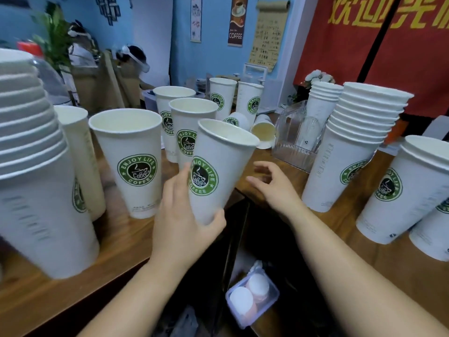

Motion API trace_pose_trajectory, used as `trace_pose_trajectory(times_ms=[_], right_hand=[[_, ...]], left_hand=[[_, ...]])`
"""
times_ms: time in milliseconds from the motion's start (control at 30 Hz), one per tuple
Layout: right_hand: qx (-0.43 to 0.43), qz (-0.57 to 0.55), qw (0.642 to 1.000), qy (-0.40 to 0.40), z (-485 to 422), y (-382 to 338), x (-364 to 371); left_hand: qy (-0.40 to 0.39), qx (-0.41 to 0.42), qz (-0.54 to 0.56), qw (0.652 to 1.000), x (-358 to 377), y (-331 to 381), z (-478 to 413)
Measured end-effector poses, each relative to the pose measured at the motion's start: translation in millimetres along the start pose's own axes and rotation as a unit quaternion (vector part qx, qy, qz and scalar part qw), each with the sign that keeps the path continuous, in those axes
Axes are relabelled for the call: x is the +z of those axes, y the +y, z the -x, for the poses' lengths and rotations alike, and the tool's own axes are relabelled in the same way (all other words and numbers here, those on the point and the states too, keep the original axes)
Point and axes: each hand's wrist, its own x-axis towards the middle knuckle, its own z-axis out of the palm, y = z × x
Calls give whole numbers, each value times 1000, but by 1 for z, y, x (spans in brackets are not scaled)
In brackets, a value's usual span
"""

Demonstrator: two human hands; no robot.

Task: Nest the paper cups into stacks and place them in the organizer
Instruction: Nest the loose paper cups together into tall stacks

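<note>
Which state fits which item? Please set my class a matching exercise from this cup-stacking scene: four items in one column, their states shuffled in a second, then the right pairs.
Items
1. left hand
2. right hand
3. cup with the tan inside
4. clear organizer

States
A. lying on its side on the table
B. open, holding nothing
C. gripping a tilted single cup near its base
D. standing on the table with a short stack of cups in it

Pairs: 1-C, 2-B, 3-A, 4-D
</note>
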Motion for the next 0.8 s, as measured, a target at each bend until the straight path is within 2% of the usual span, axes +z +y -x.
trace_pose_trajectory(times_ms=[167, 300, 400, 633, 800], right_hand=[[4, -86, 992, -88, -19, -18, 50], [11, -125, 985, -117, -27, -23, 75], [6, -147, 982, -120, -33, -27, 84], [-14, -118, 987, -105, -40, -35, 94], [-23, -81, 996, -40, -29, -34, 78]], left_hand=[[67, -63, 32, 995, -15, -13, 11], [90, -90, 48, 991, -16, -21, 14], [102, -84, 52, 990, -13, -24, 15], [105, -90, 71, 988, -12, -25, 14], [96, -91, 80, 988, -13, -26, 14]])
